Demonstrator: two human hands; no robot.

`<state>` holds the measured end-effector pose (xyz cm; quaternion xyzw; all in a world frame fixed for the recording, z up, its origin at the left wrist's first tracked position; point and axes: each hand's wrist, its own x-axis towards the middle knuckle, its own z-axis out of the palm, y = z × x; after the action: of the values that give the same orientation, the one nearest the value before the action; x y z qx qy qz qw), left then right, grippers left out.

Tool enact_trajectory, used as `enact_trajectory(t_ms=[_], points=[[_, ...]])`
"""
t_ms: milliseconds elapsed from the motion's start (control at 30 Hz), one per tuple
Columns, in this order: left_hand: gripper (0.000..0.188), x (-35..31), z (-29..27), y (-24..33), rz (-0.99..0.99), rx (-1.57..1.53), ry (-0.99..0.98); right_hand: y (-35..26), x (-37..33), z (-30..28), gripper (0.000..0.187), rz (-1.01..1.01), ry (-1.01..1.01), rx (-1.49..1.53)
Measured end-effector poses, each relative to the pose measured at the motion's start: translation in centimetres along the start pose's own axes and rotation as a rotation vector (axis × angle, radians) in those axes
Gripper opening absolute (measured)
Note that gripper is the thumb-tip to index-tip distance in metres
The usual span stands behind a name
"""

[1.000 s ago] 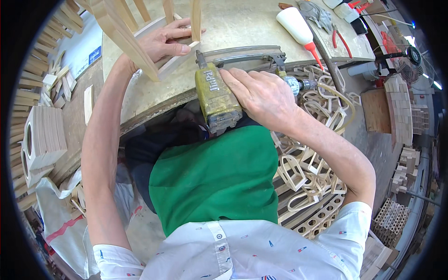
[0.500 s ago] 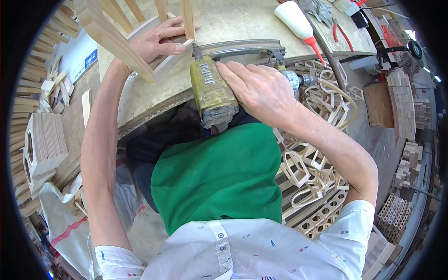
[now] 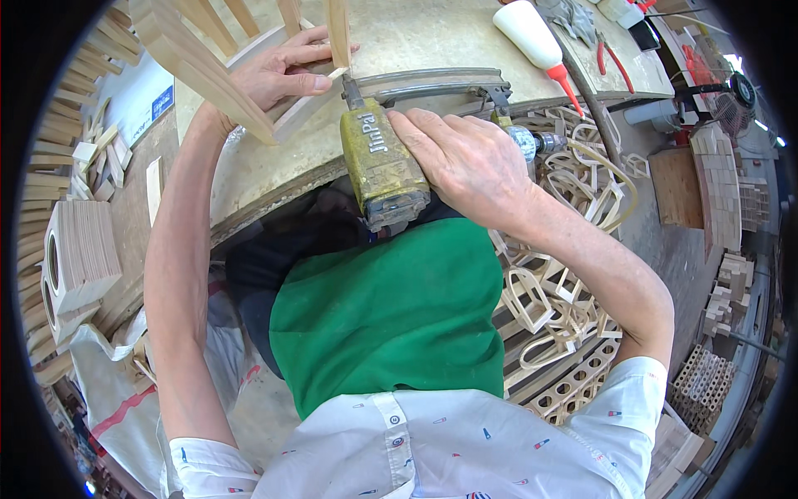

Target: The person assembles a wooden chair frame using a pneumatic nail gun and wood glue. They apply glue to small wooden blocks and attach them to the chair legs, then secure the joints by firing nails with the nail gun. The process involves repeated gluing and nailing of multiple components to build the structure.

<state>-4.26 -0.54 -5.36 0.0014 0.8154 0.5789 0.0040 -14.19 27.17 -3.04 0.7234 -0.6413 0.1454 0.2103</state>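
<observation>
Workshop clutter rings my view: a round, pale workbench (image 3: 416, 41) fills the upper middle, its edge curving across just above my green apron (image 3: 391, 316). To my right, a heap of cut wooden frames (image 3: 549, 299) in arch shapes lies piled below the bench edge, and beyond it stacks of small wooden blocks (image 3: 723, 200) stand against the far side. On my left, stacked wooden panels (image 3: 79, 249) with round holes sit on the floor, with loose slats beside them.

On the bench, I see a slatted wooden frame (image 3: 191, 62) tilted toward me at the upper left. My left hand (image 3: 283, 71) is curled around it, thumb and fingers pinching 1 upright slat (image 3: 337, 29) where it meets the frame's lower rail.

My right hand (image 3: 465, 162) is wrapped shut over the handle of a yellowish pneumatic nail gun (image 3: 378, 162), whose nose touches the base of that slat, right at my left fingertips. The gun's long metal magazine (image 3: 440, 83) runs off to the right along the bench, and an air hose (image 3: 615, 179) leaves the fitting near my right wrist, looping over the frame heap.

Further back on the bench lie a white glue bottle (image 3: 528, 29) with a red tip and red-handled pliers (image 3: 611, 58), well apart from both hands.
</observation>
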Motion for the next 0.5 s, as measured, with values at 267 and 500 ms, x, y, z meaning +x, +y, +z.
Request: enact_trajectory(t_ms=[267,500], points=[[0.054,0.07,-0.04,-0.07,-0.025,-0.033,0.001,0.0,-0.09,0.19,0.043,0.004,-0.021,-0.011],[0.055,0.11,0.02,0.18,-0.037,0.055,0.024,-0.25,-0.13,-0.35,0.046,0.022,-0.122,0.006]])
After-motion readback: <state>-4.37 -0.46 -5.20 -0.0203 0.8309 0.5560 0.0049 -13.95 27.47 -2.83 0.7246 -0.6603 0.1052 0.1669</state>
